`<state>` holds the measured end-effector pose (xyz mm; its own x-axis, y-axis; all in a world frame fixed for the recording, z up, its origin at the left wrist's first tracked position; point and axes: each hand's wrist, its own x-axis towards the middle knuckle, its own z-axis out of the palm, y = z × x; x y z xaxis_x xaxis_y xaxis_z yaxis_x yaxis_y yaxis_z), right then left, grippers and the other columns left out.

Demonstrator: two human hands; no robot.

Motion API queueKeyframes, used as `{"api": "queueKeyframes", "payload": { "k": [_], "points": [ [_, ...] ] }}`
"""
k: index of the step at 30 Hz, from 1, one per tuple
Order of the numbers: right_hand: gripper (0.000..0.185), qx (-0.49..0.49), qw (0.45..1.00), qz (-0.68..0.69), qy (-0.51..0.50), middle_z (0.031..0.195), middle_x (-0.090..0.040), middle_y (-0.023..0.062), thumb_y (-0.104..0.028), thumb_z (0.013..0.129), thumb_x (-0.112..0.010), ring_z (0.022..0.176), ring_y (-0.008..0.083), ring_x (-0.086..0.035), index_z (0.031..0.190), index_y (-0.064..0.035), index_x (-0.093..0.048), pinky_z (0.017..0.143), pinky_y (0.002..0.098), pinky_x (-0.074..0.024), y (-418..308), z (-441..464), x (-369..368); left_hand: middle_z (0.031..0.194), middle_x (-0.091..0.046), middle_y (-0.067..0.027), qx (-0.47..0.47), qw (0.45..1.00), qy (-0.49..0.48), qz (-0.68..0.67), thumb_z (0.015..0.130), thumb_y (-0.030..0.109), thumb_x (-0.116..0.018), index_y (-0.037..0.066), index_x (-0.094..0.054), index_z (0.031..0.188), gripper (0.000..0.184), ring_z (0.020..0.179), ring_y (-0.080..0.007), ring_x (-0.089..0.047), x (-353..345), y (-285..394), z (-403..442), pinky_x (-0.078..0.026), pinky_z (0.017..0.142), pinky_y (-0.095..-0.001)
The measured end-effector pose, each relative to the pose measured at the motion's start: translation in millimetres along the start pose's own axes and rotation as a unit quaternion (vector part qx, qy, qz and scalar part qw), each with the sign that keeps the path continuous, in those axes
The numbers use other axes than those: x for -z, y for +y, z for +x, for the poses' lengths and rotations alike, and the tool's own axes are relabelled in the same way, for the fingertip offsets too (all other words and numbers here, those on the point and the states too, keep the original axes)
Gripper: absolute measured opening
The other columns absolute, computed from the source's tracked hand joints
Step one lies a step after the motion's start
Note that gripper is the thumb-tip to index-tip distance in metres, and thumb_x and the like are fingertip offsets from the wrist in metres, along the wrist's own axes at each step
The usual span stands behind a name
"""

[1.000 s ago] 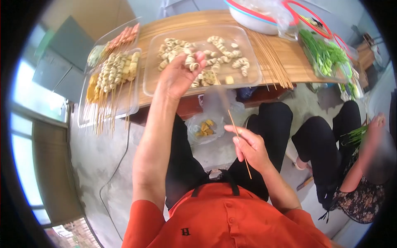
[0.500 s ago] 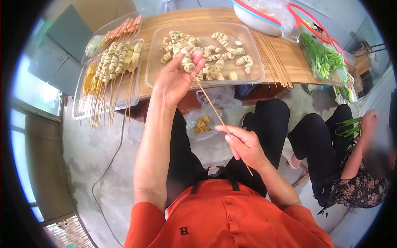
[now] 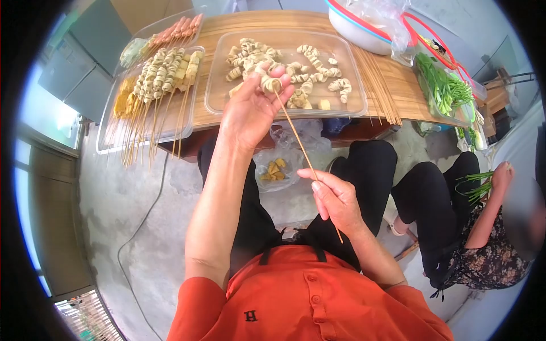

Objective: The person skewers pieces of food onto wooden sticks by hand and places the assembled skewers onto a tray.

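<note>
My left hand is closed round a pale coiled roll above the near edge of a clear plastic tray. Between thumb and fingers, my right hand pinches a thin wooden skewer. The skewer slants up to the roll, and its upper tip meets the roll. Several more coiled rolls lie in the tray, with a small yellowish block near its front edge.
Filled skewers lie on a tray at the left, below pink sausages. Bare skewers, a white basin and greens are at the right. A bag of yellow pieces sits below. Another person's hand holds green stalks.
One second ago the skewer was blurred and apart from the roll; now its tip meets it. My left hand stays at the roll. The view has shifted slightly.
</note>
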<state>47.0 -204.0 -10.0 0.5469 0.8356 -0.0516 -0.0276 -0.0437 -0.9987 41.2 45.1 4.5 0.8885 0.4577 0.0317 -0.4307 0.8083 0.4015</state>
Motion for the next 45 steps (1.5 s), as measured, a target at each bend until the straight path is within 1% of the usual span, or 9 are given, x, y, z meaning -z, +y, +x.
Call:
{"api": "queueKeyframes", "payload": {
  "k": [13, 17, 23, 26, 32, 38, 42, 44, 45],
  "points": [
    [0.032, -0.035, 0.999, 0.031, -0.006, 0.051, -0.042, -0.0062, -0.010, 0.099, -0.045, 0.042, 0.0012, -0.035, 0.124, 0.0028, -0.060, 0.044, 0.0192, -0.0303, -5, -7, 6, 0.123, -0.055, -0.0176, -0.011, 0.999, -0.036, 0.028, 0.101, 0.017, -0.050, 0.000, -0.046, 0.129, 0.034, 0.100, -0.0213, -0.058, 6, -6, -1, -0.054, 0.087, -0.0326],
    [0.031, -0.020, 1.000, 0.014, -0.015, 0.055, -0.043, -0.0070, -0.010, 0.100, -0.047, 0.043, 0.0003, -0.036, 0.126, -0.0030, -0.061, 0.043, 0.0188, -0.0305, 0, -9, 12, 0.123, -0.055, -0.0174, -0.022, 0.998, -0.047, 0.039, 0.100, 0.015, -0.049, 0.000, -0.043, 0.132, 0.036, 0.101, -0.0218, -0.058, 2, -7, -5, -0.053, 0.087, -0.0328],
    [0.031, -0.016, 1.000, -0.005, -0.004, 0.052, -0.044, -0.0056, -0.010, 0.099, -0.046, 0.043, 0.0008, -0.036, 0.123, 0.0037, -0.061, 0.046, 0.0183, -0.0314, 2, -12, 14, 0.125, -0.055, -0.0157, -0.075, 0.983, -0.047, 0.163, 0.095, 0.009, -0.046, 0.005, -0.037, 0.139, 0.045, 0.104, -0.0202, -0.057, -15, -2, -19, -0.045, 0.089, -0.0360],
    [0.031, -0.020, 1.000, -0.006, -0.010, 0.053, -0.044, -0.0055, -0.011, 0.099, -0.046, 0.043, 0.0008, -0.037, 0.123, 0.0031, -0.061, 0.046, 0.0184, -0.0317, 5, -14, 16, 0.125, -0.055, -0.0140, -0.086, 0.969, -0.056, 0.223, 0.095, 0.012, -0.051, 0.006, -0.039, 0.139, 0.047, 0.103, -0.0205, -0.057, -17, 0, -23, -0.047, 0.093, -0.0343],
    [0.031, -0.013, 1.000, -0.015, -0.013, 0.053, -0.043, -0.0059, -0.011, 0.099, -0.048, 0.044, 0.0012, -0.039, 0.126, -0.0042, -0.062, 0.044, 0.0190, -0.0335, 10, -17, 15, 0.121, -0.058, -0.0121, -0.077, 0.983, -0.036, 0.160, 0.100, 0.019, -0.049, 0.001, -0.044, 0.137, 0.041, 0.101, -0.0170, -0.058, -13, 0, -21, -0.048, 0.085, -0.0287],
    [0.030, 0.001, 0.998, -0.059, -0.014, 0.053, -0.044, -0.0060, -0.012, 0.100, -0.048, 0.044, 0.0021, -0.040, 0.125, -0.0039, -0.062, 0.045, 0.0194, -0.0342, 5, -28, 23, 0.107, -0.062, -0.0081, -0.035, 0.964, 0.006, 0.262, 0.099, 0.024, -0.053, -0.001, -0.054, 0.130, 0.039, 0.088, -0.0126, -0.057, -8, 28, -20, -0.047, 0.072, -0.0246],
    [0.029, -0.002, 0.999, 0.043, 0.029, 0.057, -0.048, -0.0037, -0.013, 0.101, -0.047, 0.046, 0.0032, -0.042, 0.123, -0.0012, -0.061, 0.046, 0.0187, -0.0340, 7, -22, 33, 0.093, -0.063, -0.0033, 0.050, 0.903, -0.023, 0.426, 0.096, 0.026, -0.060, 0.002, -0.057, 0.130, 0.041, 0.075, -0.0073, -0.054, -30, 35, -19, -0.041, 0.062, -0.0206],
    [0.028, 0.018, 0.993, 0.028, 0.109, 0.062, -0.052, -0.0016, -0.016, 0.101, -0.046, 0.049, 0.0035, -0.042, 0.120, -0.0007, -0.060, 0.046, 0.0185, -0.0335, -1, -9, 35, 0.083, -0.061, -0.0004, 0.043, 0.772, -0.062, 0.631, 0.093, 0.026, -0.062, 0.005, -0.059, 0.128, 0.041, 0.070, -0.0047, -0.052, -44, 28, -19, -0.040, 0.061, -0.0200],
    [0.028, 0.040, 0.989, 0.067, 0.127, 0.067, -0.054, -0.0008, -0.017, 0.102, -0.046, 0.051, 0.0036, -0.043, 0.119, -0.0010, -0.060, 0.047, 0.0183, -0.0335, -4, 1, 36, 0.075, -0.059, 0.0024, 0.042, 0.754, -0.087, 0.649, 0.091, 0.024, -0.064, 0.005, -0.061, 0.125, 0.039, 0.069, -0.0028, -0.051, -53, 22, -21, -0.040, 0.061, -0.0198]
  ]
}}
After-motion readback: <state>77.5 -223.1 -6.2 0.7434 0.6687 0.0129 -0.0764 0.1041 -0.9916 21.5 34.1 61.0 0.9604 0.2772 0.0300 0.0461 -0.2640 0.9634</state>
